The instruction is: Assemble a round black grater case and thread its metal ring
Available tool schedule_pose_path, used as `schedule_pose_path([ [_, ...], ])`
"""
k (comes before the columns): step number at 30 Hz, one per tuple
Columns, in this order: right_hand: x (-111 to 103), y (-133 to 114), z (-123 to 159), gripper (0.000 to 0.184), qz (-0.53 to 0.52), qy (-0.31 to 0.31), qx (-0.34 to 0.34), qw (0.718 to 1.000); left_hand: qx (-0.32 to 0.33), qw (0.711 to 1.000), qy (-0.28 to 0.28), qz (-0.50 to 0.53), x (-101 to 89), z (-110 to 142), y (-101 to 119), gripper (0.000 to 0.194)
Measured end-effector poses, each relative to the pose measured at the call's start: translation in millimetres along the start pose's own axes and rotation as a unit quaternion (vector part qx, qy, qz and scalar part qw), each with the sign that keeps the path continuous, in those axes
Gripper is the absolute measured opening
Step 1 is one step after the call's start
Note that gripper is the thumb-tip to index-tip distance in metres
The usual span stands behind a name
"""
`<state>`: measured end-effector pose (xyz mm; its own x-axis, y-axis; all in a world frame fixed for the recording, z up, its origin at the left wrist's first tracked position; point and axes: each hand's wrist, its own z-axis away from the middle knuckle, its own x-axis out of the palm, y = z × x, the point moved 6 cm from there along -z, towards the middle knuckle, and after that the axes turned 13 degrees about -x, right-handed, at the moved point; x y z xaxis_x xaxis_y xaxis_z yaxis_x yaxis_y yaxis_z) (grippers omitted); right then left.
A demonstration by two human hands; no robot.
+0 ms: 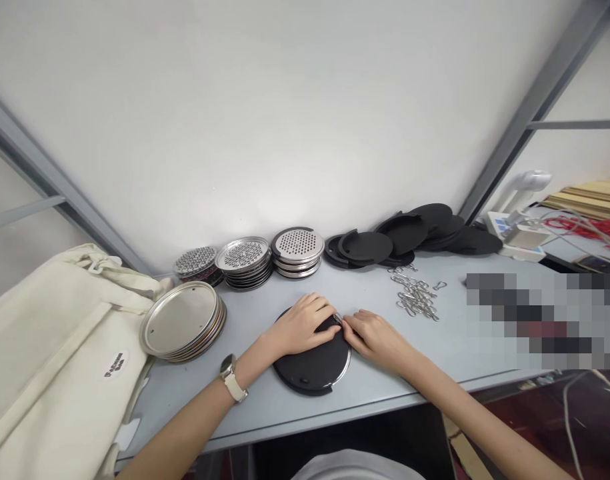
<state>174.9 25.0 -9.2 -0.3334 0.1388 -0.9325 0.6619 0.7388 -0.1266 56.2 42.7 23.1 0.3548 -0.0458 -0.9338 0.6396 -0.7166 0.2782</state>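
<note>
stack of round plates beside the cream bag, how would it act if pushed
The stack may slide apart, since its layers look flat and slightly offset. Its metallic sheen suggests stiffness. Low and broad, it seems unlikely to tip.

Grey tabletop (445, 340): metal plates (185, 319) stacked, perforated discs (243, 257), black covers (405, 233), clips (415, 299), black-faced disc (305, 368).

cream bag (45, 360) with a little white label (116, 365), bottom line looks like "Bag", top word's too blurry, honestly
</note>
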Motion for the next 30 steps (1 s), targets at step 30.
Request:
schedule_pose_path([
  [30,2.1,0.6,-0.3,0.031,0.005,-0.014,-0.004,1.000,0.003,1.000,0.003,0.000,0.1,0.0,-0.1,0.019],
])
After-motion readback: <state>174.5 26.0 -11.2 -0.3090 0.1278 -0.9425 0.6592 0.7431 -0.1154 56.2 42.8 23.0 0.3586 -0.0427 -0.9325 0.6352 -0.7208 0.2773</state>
